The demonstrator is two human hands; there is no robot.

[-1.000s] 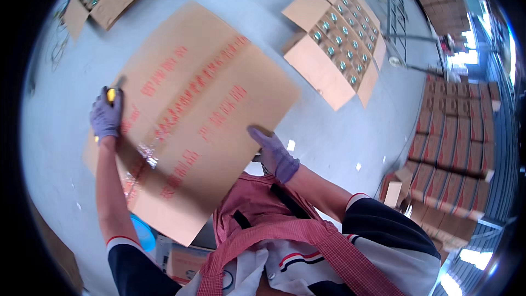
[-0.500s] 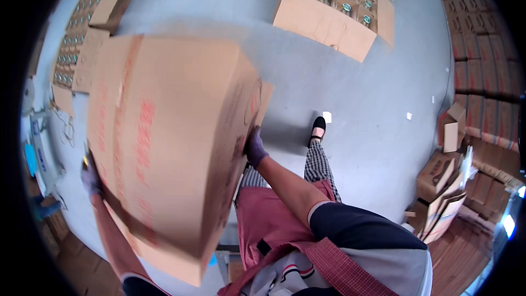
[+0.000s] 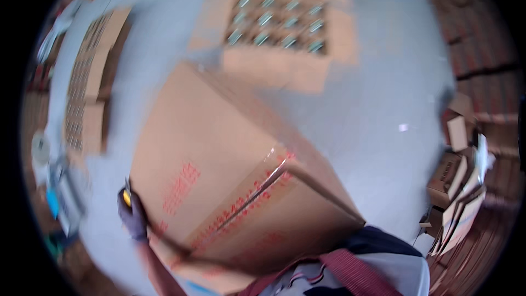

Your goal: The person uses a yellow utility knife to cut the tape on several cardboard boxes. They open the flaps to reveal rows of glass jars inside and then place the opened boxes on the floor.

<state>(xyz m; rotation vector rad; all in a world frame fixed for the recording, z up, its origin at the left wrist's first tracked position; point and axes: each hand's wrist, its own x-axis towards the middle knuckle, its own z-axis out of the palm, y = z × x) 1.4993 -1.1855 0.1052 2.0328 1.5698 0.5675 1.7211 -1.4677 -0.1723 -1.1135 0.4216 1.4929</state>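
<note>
Carton in head view: taped cardboard carton (image 3: 192, 120), centre to lower middle, has swung round; turning seems unfinished.
Left hand (image 3: 132, 219): fingers curled round a utility knife (image 3: 127, 197), beside the carton's left edge.
Right hand: now out of sight; grip cannot be told.
Blurred: containers (image 3: 266, 20), top centre.

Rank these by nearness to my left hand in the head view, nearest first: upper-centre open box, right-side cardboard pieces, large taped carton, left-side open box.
1. Large taped carton: right beside the left hand.
2. Left-side open box: up and left of it.
3. Upper-centre open box: beyond the carton.
4. Cardboard pieces: far right.
</note>
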